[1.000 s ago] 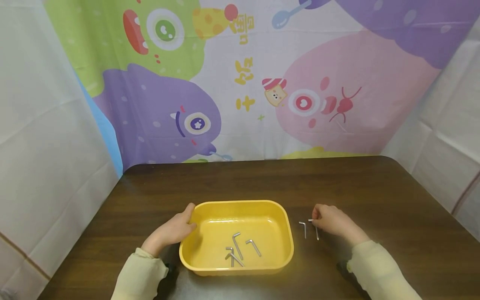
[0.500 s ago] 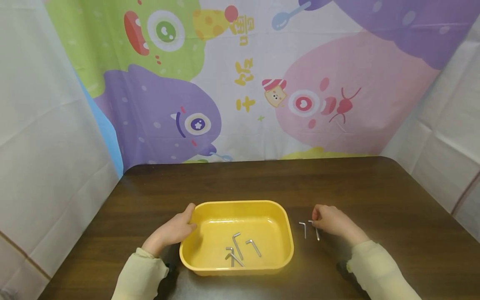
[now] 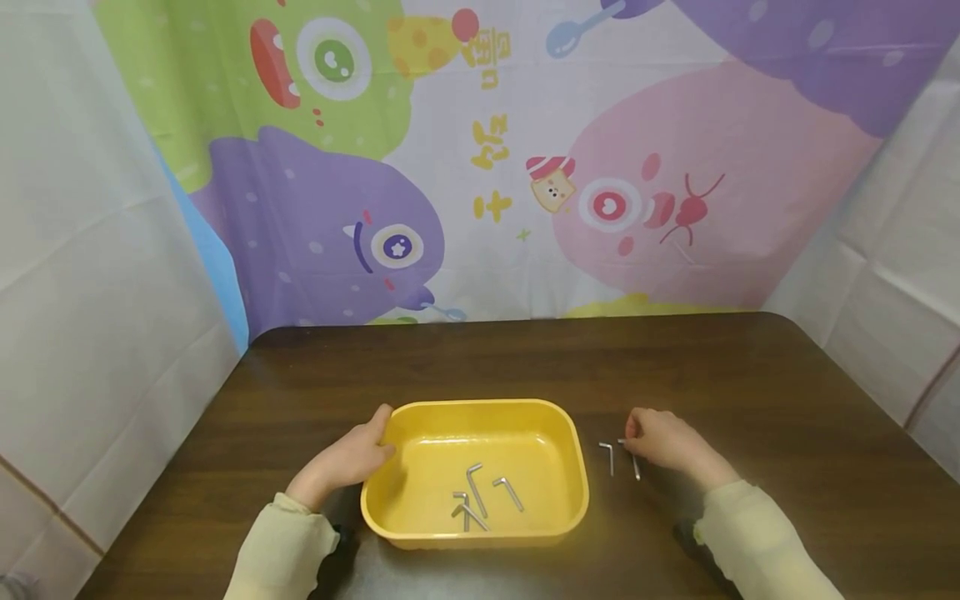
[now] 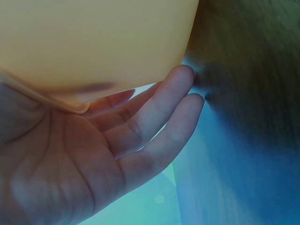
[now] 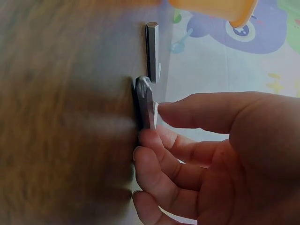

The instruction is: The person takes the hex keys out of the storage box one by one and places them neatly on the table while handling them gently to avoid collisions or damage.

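On the left side of a yellow plastic tray, my left hand grips the wall, thumb over the rim. The left wrist view shows its fingers curved along the outside of the tray wall. Several L-shaped hex keys lie inside, among them one hex key apart on the right. To the tray's right, my right hand pinches a silver hex key at the tabletop between thumb and forefinger. Another hex key lies between that hand and the tray.
The dark wooden table ends at a cartoon-printed cloth behind. White cloth walls flank it on both sides.
The pinched hex key shifts very slightly at its lower end. Both hands and the tray otherwise stay in place; the head view drifts slightly.
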